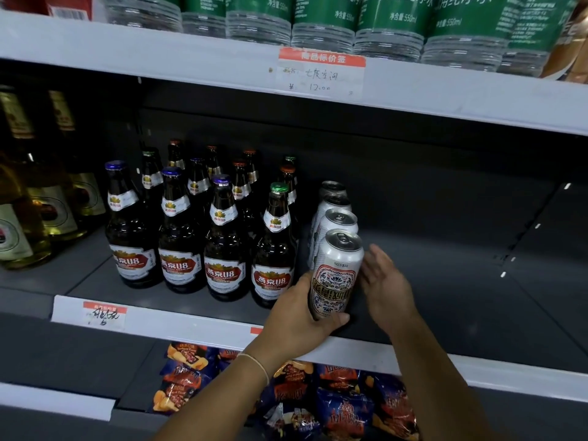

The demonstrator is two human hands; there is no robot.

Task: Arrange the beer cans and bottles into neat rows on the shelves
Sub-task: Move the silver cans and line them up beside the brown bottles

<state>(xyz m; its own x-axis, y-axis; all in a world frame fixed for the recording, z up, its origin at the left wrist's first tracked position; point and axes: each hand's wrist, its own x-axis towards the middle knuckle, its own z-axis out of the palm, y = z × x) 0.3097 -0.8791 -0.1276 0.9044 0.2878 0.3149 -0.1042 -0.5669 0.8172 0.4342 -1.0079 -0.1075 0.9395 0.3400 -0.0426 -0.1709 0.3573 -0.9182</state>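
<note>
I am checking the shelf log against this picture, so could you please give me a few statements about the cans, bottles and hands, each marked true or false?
1. The left hand grips the front can. True.
2. The right hand holds a brown bottle. False: it holds nothing, its straight fingers beside the front can.
3. The cans stand in one row running front to back. True.
4. The brown bottles stand to the right of the cans. False: they stand to the left.
5. The water bottles are on the shelf below. False: they are on the shelf above; snack bags lie below.
</note>
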